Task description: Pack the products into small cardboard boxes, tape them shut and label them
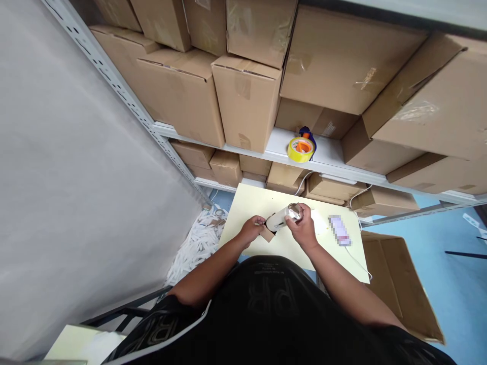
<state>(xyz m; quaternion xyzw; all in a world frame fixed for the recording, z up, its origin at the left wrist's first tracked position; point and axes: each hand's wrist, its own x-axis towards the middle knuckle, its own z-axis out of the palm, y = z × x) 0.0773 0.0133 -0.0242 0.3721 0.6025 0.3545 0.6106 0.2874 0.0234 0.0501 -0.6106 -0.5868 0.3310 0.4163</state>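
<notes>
- Head view, 1 frame, looking steeply down over a black shirt (274,304) at a small pale yellow table (251,203) in the lower centre of the frame.
- Right hand (304,225): at centre frame, fingers curled closed around the right end of a white cylindrical item (279,218); grip is firm, fingers wrapped over the top.
- White cylindrical item: lies roughly level, tilted slightly up to the right, held just above the table between both hands; its right end looks shiny, detail too small to tell.
- Left hand (251,229): left of the cylinder, fingers bent and pinched on a small brown cardboard piece (267,234) that sits at the cylinder's lower left end; whether the card touches the cylinder cannot be told.
- Blurred white device (339,229): flat on the table right of the right hand, with a white cable (359,263) running off the table's right edge.
- Yellow tape roll (300,149): on the white shelf (274,144) above centre, an orange core inside, a blue object just behind it.
- Cardboard boxes (247,99): stacked across the upper frame, above and below that shelf.
- Open cardboard box (399,284): on the blue floor (456,284), lower right.
- White paper strips (198,243): heaped on the floor left of the table.
- Grey wall (68,177): fills the left of the frame.
</notes>
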